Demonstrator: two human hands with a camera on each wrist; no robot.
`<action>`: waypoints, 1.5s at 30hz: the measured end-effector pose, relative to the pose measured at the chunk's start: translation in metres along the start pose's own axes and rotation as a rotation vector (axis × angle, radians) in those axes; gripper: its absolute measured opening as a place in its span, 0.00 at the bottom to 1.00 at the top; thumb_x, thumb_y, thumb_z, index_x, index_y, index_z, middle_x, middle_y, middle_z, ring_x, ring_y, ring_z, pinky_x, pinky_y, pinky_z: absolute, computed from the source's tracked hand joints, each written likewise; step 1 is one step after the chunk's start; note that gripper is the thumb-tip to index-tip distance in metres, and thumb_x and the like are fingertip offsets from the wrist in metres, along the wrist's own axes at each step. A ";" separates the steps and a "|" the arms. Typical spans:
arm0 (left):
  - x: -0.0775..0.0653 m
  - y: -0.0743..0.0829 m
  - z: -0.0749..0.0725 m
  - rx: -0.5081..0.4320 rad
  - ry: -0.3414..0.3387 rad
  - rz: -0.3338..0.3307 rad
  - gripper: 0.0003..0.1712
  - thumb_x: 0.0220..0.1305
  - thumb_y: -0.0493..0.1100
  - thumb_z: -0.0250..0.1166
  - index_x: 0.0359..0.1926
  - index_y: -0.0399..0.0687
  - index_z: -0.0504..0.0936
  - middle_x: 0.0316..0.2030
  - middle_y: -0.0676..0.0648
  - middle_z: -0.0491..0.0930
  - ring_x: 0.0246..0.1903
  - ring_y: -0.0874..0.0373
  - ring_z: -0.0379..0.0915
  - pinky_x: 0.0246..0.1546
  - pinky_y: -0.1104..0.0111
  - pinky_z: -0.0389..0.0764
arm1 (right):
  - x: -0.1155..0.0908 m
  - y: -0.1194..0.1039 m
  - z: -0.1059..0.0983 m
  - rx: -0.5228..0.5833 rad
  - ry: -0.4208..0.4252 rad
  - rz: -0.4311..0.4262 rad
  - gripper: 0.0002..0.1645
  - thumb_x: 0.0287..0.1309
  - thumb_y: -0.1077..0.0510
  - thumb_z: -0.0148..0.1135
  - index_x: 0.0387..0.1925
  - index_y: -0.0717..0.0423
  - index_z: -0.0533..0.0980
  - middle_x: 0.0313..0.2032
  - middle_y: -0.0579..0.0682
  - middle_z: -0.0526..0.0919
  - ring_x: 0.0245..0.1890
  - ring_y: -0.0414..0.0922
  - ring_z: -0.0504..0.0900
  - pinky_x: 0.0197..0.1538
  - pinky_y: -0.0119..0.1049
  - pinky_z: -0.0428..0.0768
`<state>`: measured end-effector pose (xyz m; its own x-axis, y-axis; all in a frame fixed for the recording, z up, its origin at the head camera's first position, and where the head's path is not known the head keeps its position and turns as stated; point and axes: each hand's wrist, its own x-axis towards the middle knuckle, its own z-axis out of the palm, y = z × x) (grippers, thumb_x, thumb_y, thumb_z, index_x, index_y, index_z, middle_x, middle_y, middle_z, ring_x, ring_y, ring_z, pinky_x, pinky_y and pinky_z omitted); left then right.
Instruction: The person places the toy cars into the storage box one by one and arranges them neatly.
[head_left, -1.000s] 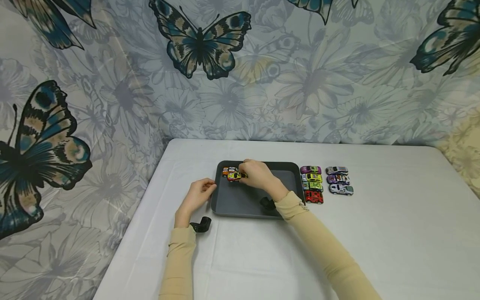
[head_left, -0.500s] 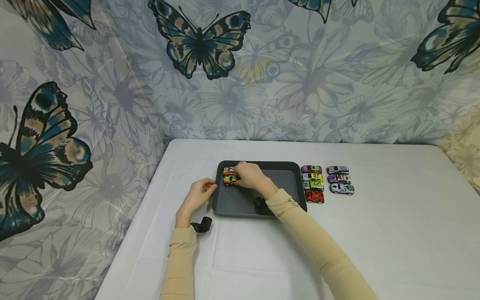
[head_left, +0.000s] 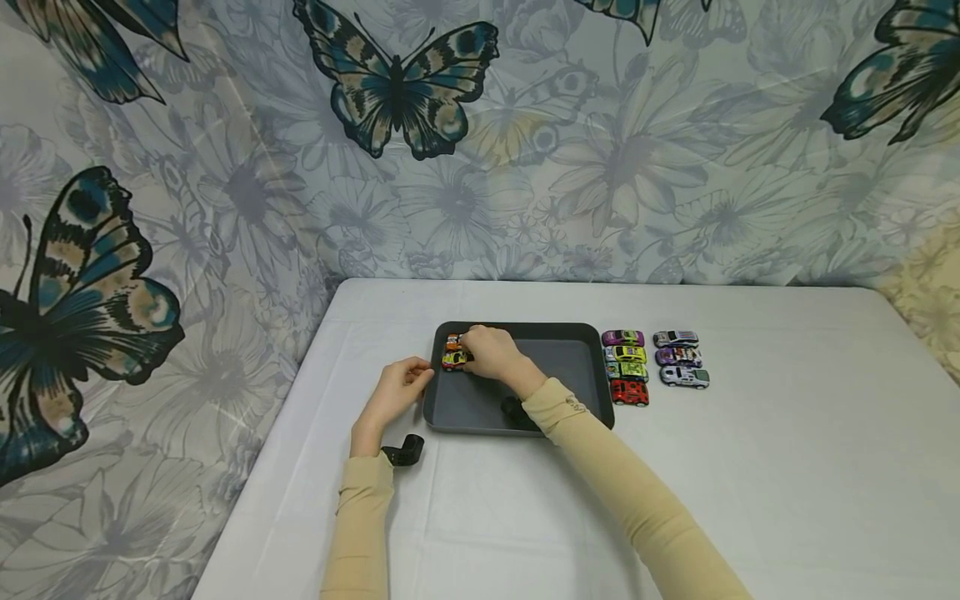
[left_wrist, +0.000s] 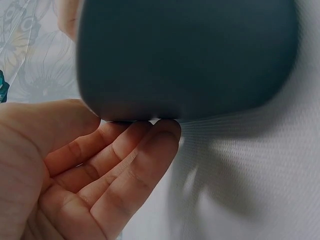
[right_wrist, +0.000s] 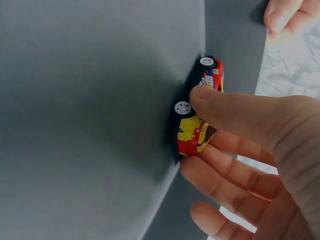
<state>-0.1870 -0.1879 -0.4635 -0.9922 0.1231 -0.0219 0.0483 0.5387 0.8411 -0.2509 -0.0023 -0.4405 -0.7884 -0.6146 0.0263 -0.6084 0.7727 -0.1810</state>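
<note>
My right hand (head_left: 497,353) pinches a yellow-and-red toy car (right_wrist: 189,131) between thumb and fingers, low over the left part of a dark grey baking tray (head_left: 517,392). In the right wrist view the car lies close along the tray's side wall, its white-spoked wheels showing. Just behind it in the head view is an orange toy car (head_left: 453,342), partly hidden by the fingers. My left hand (head_left: 395,392) holds the tray's left rim; in the left wrist view the thumb and fingertips (left_wrist: 167,131) meet at the tray's edge.
Right of the tray a column of toy cars stands on the white table (head_left: 787,433): purple (head_left: 622,337), yellow (head_left: 626,355), green (head_left: 626,372) and red (head_left: 629,392). Beyond it is a second column, with a silver car (head_left: 684,377) in front. A butterfly-print cloth (head_left: 525,208) hangs behind.
My right hand has slid left across the tray with the yellow-and-red toy car, bringing it nearer the left wall. The left hand has stayed at the rim.
</note>
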 end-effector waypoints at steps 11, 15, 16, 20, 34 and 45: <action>0.001 -0.001 -0.001 -0.011 -0.001 0.016 0.13 0.65 0.38 0.58 0.46 0.32 0.78 0.35 0.40 0.80 0.33 0.53 0.79 0.30 0.68 0.79 | 0.000 -0.003 0.003 -0.045 0.003 -0.001 0.15 0.50 0.50 0.69 0.37 0.54 0.80 0.33 0.49 0.79 0.35 0.44 0.77 0.36 0.37 0.78; 0.000 0.000 -0.001 -0.012 -0.003 0.017 0.13 0.65 0.38 0.58 0.46 0.32 0.78 0.35 0.40 0.80 0.32 0.53 0.79 0.29 0.68 0.79 | 0.000 -0.003 0.005 -0.050 0.019 0.002 0.14 0.49 0.50 0.70 0.35 0.53 0.80 0.32 0.49 0.78 0.33 0.44 0.78 0.35 0.37 0.78; 0.000 0.000 -0.001 -0.012 -0.003 0.018 0.13 0.65 0.38 0.58 0.46 0.32 0.78 0.35 0.40 0.80 0.32 0.53 0.78 0.29 0.67 0.79 | 0.000 -0.002 0.005 -0.048 0.022 0.005 0.14 0.48 0.50 0.71 0.34 0.53 0.79 0.31 0.49 0.78 0.32 0.44 0.78 0.34 0.37 0.78; 0.000 0.001 0.000 -0.003 -0.003 0.012 0.13 0.65 0.38 0.58 0.47 0.32 0.78 0.36 0.40 0.80 0.32 0.53 0.78 0.29 0.67 0.79 | 0.000 -0.001 0.005 -0.033 0.030 0.011 0.14 0.47 0.50 0.72 0.33 0.54 0.79 0.31 0.49 0.78 0.30 0.44 0.78 0.33 0.37 0.78; 0.000 -0.002 0.001 0.006 0.014 0.020 0.13 0.65 0.38 0.58 0.45 0.32 0.78 0.35 0.41 0.80 0.30 0.54 0.78 0.29 0.68 0.78 | -0.033 0.037 -0.050 0.118 0.264 0.028 0.13 0.50 0.54 0.69 0.35 0.59 0.80 0.32 0.53 0.79 0.30 0.47 0.79 0.31 0.39 0.78; -0.001 0.000 0.002 0.016 0.007 0.006 0.13 0.66 0.39 0.58 0.46 0.33 0.78 0.35 0.41 0.80 0.31 0.55 0.77 0.30 0.67 0.78 | -0.101 0.107 -0.084 0.089 0.399 0.115 0.13 0.51 0.59 0.68 0.37 0.63 0.80 0.33 0.58 0.80 0.32 0.52 0.79 0.32 0.45 0.77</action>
<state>-0.1863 -0.1868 -0.4645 -0.9926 0.1207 -0.0136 0.0556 0.5515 0.8323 -0.2440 0.1564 -0.3804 -0.8344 -0.4023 0.3767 -0.5184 0.8050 -0.2885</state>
